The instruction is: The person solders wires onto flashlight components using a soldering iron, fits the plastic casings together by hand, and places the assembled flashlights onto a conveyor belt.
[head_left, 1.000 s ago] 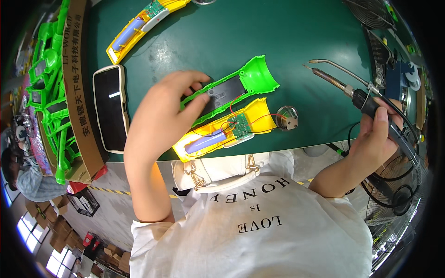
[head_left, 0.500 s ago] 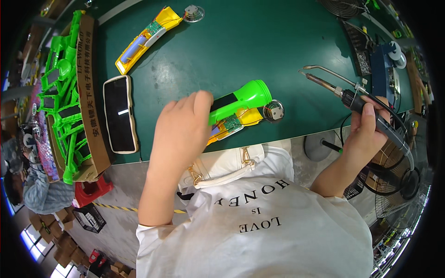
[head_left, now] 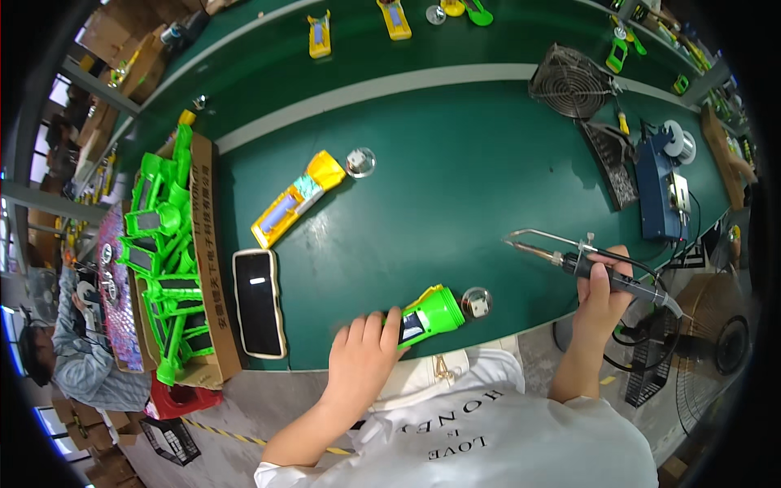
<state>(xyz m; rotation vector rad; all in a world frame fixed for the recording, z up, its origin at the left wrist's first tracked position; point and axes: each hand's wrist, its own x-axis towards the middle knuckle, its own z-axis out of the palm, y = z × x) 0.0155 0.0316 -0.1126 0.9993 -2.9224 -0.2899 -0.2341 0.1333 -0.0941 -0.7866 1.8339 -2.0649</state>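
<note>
My left hand (head_left: pixel 362 354) is closed on a green flashlight shell (head_left: pixel 438 313) with a dark panel, at the table's near edge. Behind the shell, a yellow shell half (head_left: pixel 434 289) shows only a small strip; the rest is hidden. Beside the shell's wide end lies a round clear lens with a white part (head_left: pixel 477 304). My right hand (head_left: pixel 604 294) grips a soldering iron (head_left: pixel 618 281) with a thin curved metal tube alongside; its tip points left, apart from the shell. Farther off lies another yellow shell half (head_left: pixel 297 199) with a blue-grey battery, beside a second clear lens (head_left: pixel 360 162).
A cardboard box (head_left: pixel 213 268) of green shells stands left, next to a phone (head_left: pixel 259 305). At right are a blue soldering station (head_left: pixel 659 187), a solder spool (head_left: pixel 679 142) and a small fan (head_left: pixel 572 85). More yellow halves (head_left: pixel 396 20) sit on the far shelf.
The view has tilted up, showing more of the far table. My left hand has brought the green shell over the yellow half, covering most of it. My right hand still grips the iron.
</note>
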